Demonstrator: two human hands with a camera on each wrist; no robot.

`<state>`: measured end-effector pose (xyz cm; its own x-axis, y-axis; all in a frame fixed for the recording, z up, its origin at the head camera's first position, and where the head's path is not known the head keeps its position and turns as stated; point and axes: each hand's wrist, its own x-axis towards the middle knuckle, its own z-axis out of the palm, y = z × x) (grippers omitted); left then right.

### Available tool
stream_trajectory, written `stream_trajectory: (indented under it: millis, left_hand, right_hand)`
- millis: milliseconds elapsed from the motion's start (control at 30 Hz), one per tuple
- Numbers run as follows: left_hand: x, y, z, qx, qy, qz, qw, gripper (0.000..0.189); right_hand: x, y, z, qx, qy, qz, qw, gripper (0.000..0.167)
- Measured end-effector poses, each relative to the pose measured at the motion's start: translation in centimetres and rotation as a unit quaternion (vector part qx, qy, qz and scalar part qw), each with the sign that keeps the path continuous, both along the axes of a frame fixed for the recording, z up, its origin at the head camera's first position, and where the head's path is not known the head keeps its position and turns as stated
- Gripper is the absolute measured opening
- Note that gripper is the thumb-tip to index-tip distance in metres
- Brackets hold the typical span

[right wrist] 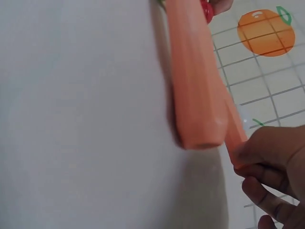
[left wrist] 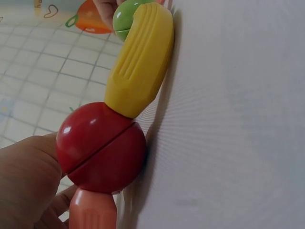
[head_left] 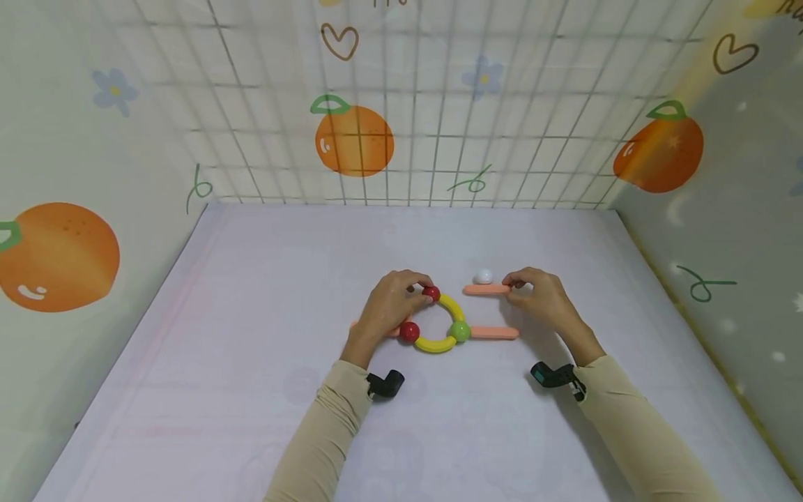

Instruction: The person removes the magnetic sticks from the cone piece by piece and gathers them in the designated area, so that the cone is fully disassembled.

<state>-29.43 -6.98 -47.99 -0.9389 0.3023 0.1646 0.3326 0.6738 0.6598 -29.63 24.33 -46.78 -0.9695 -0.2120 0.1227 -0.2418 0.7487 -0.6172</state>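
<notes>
Two bare hands in long beige sleeves (head_left: 326, 418): reaching over a smooth, pale lilac-white tabletop (head_left: 251, 300), apart from each other.
Left hand (head_left: 390, 301): pinching a glossy red ball (head_left: 431, 293) between thumb and index fingertip; too hidden to tell how the remaining fingers lie.
Right hand (head_left: 538, 294): pinching the right end of a straight coral-pink stick (head_left: 483, 289) between thumb and forefinger, with the other fingers bent and slightly parted in the right wrist view.
Glossy white ball (head_left: 483, 276): just behind the pinched stick, near its middle; cannot tell whether joined to it.
Upper curved yellow bar (head_left: 453, 307): running from the pinched ball down to the green one.
Glossy green ball (head_left: 460, 331): joining both yellow curves at the right side of the looped shape.
Second straight coral-pink stick (head_left: 495, 333): extending rightward from the green ball, on the near side of the pinched stick.
Lower curved yellow bar (head_left: 436, 346): ribbed in the left wrist view, linking green to red.
Second glossy red ball (left wrist: 101, 148): split by a seam, beside the left hand.
Third coral-pink stick (left wrist: 93, 211): leading left from that ball, partly covered by the left hand.
Wrists: fitted with small black cameras (head_left: 386, 384).
Backdrop: gridded pale cloth (head_left: 414, 63), printed with oranges, hearts and blue flowers.
</notes>
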Motion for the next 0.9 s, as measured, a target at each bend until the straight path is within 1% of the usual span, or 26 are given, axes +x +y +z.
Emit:
stream_trajectory:
  millis: [133,200,267,367,433,500,533,633,733,800,900]
  left_hand:
    - [0.0,0.0,0.0,-0.001,0.018,-0.003,0.9998,0.022]
    - [-0.1,0.0,-0.1,0.003,0.022,-0.001,0.9998,0.022]
    - [-0.1,0.0,-0.1,0.006,0.024,0.002,0.9997,0.023]
    - [0.0,0.1,-0.1,-0.008,0.028,0.007,0.9996,0.026]
    - [0.1,0.2,0.3,-0.015,0.034,-0.002,0.9993,0.028]
    - [0.4,0.4,0.8,-0.013,0.037,-0.018,0.9991,0.029]
    - [0.6,0.6,1.1,-0.005,0.036,-0.032,0.9988,0.030]
    - [1.2,1.2,1.9,0.024,0.027,-0.089,0.9954,0.029]
    - [1.7,1.8,2.5,0.039,0.003,-0.140,0.9893,0.031]
    - [2.0,2.0,2.6,0.042,-0.016,-0.160,0.9862,0.031]
    - [2.2,2.3,2.4,0.031,-0.037,-0.169,0.9845,0.031]
  right_hand:
    - [0.0,0.3,-0.4,0.014,-0.006,0.012,0.9998,0.019]
    - [0.2,0.3,-0.3,0.022,0.002,0.016,0.9996,0.019]
    - [0.5,0.4,-0.1,0.027,0.024,0.019,0.9992,0.019]
    - [1.2,0.3,0.5,0.028,0.067,0.030,0.9969,0.021]
    - [1.8,0.2,1.0,0.023,0.085,0.047,0.9950,0.023]
    - [2.5,0.0,1.3,0.017,0.092,0.068,0.9933,0.023]
    - [2.8,-0.1,1.5,0.014,0.096,0.080,0.9920,0.023]
    - [3.6,-0.4,1.9,0.008,0.108,0.105,0.9885,0.023]
    - [4.3,-0.6,2.1,0.014,0.125,0.117,0.9851,0.023]
    - [4.7,-0.8,2.1,0.019,0.130,0.121,0.9840,0.023]
    - [5.4,-1.1,1.9,0.027,0.118,0.125,0.9847,0.024]
